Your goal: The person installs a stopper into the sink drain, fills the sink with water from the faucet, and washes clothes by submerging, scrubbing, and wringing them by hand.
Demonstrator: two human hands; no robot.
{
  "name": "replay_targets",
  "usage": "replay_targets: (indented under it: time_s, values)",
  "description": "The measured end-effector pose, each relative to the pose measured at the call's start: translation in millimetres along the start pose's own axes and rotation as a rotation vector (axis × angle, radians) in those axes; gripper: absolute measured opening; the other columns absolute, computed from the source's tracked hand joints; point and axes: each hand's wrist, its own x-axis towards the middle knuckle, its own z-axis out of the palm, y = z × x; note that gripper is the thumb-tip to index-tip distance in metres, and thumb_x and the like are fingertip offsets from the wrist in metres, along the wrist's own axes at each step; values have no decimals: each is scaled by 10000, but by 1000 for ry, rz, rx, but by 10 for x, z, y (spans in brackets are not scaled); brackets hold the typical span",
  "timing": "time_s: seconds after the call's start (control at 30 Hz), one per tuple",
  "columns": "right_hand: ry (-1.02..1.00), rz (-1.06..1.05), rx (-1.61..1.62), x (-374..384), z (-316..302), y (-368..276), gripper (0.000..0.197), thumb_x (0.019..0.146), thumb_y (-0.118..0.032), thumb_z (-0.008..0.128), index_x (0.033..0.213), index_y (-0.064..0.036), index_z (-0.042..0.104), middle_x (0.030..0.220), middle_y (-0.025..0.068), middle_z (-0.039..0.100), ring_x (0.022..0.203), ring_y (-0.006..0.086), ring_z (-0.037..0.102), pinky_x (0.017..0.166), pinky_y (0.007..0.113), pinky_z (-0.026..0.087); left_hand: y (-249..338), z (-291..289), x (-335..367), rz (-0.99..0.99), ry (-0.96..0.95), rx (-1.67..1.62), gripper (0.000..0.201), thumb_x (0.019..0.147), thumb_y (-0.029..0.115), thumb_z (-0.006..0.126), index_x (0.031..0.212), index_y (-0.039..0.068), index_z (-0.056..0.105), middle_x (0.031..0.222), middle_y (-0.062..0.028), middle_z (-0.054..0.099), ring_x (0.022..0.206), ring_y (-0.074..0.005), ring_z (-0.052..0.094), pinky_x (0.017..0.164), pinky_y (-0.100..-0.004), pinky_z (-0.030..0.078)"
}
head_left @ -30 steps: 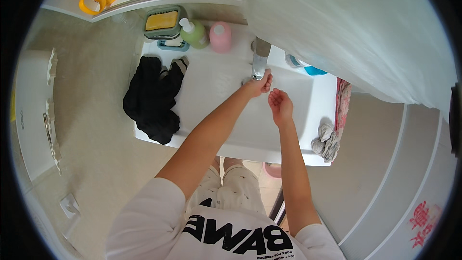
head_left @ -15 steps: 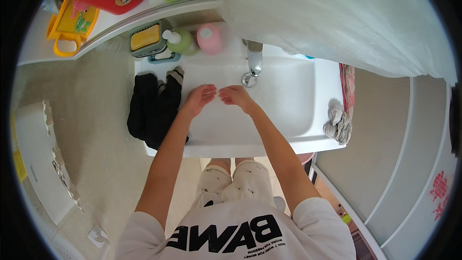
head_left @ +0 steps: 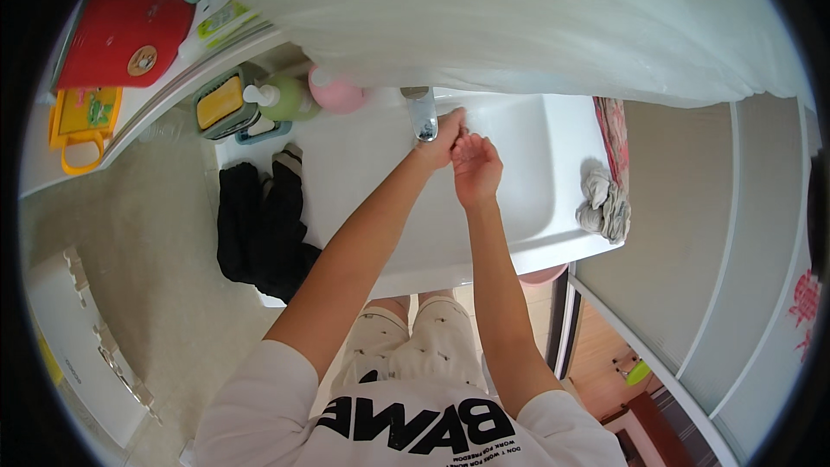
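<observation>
A chrome faucet [head_left: 423,112] stands at the back of the white sink [head_left: 363,199]. Just right of its spout is my left hand [head_left: 443,140], stretched into the basin with its fingers extended and partly overlapped by my other hand. Close against it, my right hand [head_left: 477,171] is turned palm up, its fingers loosely bent and apart. I see nothing held in either hand. The drain is hidden behind the faucet and my left hand.
Black cloth [head_left: 259,225] lies over the sink's left edge. Behind it stand a sponge holder [head_left: 221,104], a green pump bottle [head_left: 287,99] and a pink bottle [head_left: 337,91]. Grey crumpled cloth [head_left: 605,207] rests on the right rim. A white translucent curtain [head_left: 519,17] hangs across the back.
Both hands have moved right across the basin. My left hand has reached farther in beside the faucet, and my right hand has turned palm up. The view has shifted.
</observation>
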Motion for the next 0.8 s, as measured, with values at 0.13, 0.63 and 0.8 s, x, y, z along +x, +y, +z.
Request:
replay_targets:
  time_s: [0.13, 0.63, 0.8]
  values:
    - [83, -116, 153, 28, -19, 9, 305, 1010, -219, 405, 922, -1, 600, 969, 95, 639, 951, 233, 620, 867, 341, 525, -64, 134, 64, -30, 31, -142, 277, 915, 260, 569, 719, 78, 499, 686, -44, 519, 645, -144, 512, 610, -265, 459]
    - [-256, 54, -1057, -149, 152, 1306, 203, 918, -121, 570, 1022, 18, 674, 1051, 138, 663, 909, 230, 647, 792, 359, 540, 272, -1551, -1562, 429, 370, -152, 217, 973, 200, 523, 1014, 18, 634, 1002, -76, 671, 921, -201, 635, 891, -328, 495]
    - [-131, -719, -2146, 54, -417, 1028, 473, 960, -188, 494, 1388, 5, 445, 1355, 206, 517, 1381, 334, 372, 1147, 437, 282, 185, -968, -1464, 391, 277, 184, 243, 990, 191, 498, 1052, 7, 646, 1017, -79, 678, 949, -190, 652, 883, -321, 508]
